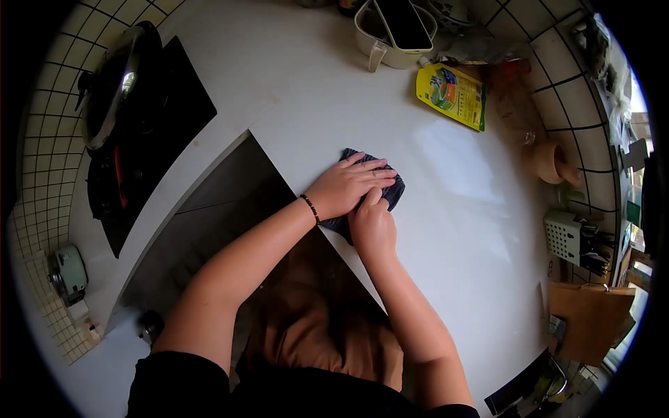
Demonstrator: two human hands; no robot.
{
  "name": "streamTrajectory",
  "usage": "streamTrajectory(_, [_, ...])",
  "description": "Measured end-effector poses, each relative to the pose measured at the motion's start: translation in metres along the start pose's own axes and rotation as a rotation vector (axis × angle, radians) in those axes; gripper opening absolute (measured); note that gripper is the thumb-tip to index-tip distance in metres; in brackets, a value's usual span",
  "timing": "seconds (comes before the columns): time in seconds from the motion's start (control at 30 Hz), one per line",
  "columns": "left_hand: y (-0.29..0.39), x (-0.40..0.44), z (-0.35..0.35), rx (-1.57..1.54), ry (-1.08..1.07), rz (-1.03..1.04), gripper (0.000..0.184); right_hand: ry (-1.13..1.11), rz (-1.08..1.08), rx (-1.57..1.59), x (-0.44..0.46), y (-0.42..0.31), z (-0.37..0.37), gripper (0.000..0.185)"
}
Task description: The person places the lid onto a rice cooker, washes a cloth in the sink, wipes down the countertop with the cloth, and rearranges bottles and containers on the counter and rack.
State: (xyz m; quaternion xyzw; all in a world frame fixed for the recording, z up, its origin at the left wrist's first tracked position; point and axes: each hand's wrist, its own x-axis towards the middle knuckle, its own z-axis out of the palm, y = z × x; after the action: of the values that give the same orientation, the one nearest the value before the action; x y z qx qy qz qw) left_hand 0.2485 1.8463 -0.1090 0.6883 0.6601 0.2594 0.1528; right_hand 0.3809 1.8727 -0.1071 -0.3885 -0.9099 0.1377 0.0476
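A dark, ridged cloth (396, 196) lies folded on the white countertop, close to its front edge. My left hand (348, 182) rests flat on top of it, fingers stretched out to the right; a dark bead bracelet circles that wrist. Just below, my right hand (373, 221) is closed at the cloth's near side, its fingers curled and the index finger touching the left hand. Both hands cover much of the cloth, and the right fingertips are partly hidden.
A yellow pouch (451, 96) lies at the back right, near a pale container (390, 56) with a phone (404, 24) across it. On the left is a black stove (174, 97) with a lidded pan (115, 87). A utensil holder (563, 233) and cutting board (589, 320) stand right.
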Motion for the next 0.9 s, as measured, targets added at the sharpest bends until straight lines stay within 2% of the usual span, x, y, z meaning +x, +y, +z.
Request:
streamTrajectory(0.17, [-0.077,0.008,-0.050,0.112,0.157,-0.086,0.034,0.059,-0.078,-0.109,0.084,-0.056,0.024,0.028])
streamTrajectory(0.27, [-0.123,0.000,-0.077,0.200,0.259,-0.237,0.035,0.141,-0.221,-0.152,0.131,-0.095,0.037,0.026])
streamTrajectory(0.47, [-0.187,-0.047,-0.124,0.263,0.434,-0.460,0.042,0.107,-0.426,-0.054,0.188,-0.173,0.062,0.022])
streamTrajectory(0.53, [-0.184,-0.061,-0.126,0.264,0.444,-0.519,0.043,0.008,-0.431,-0.093,0.183,-0.186,0.062,0.027])
streamTrajectory(0.63, [-0.158,-0.073,-0.115,0.271,0.436,-0.589,0.047,0.036,-0.488,-0.021,0.163,-0.175,0.052,0.028])
streamTrajectory(0.77, [-0.101,-0.076,-0.099,0.190,0.318,-0.586,0.056,-0.046,-0.430,0.117,0.122,-0.133,0.020,0.031])
streamTrajectory(0.9, [-0.057,-0.060,-0.076,0.065,0.274,-0.568,0.064,-0.041,-0.321,0.124,0.091,-0.099,0.001,0.031])
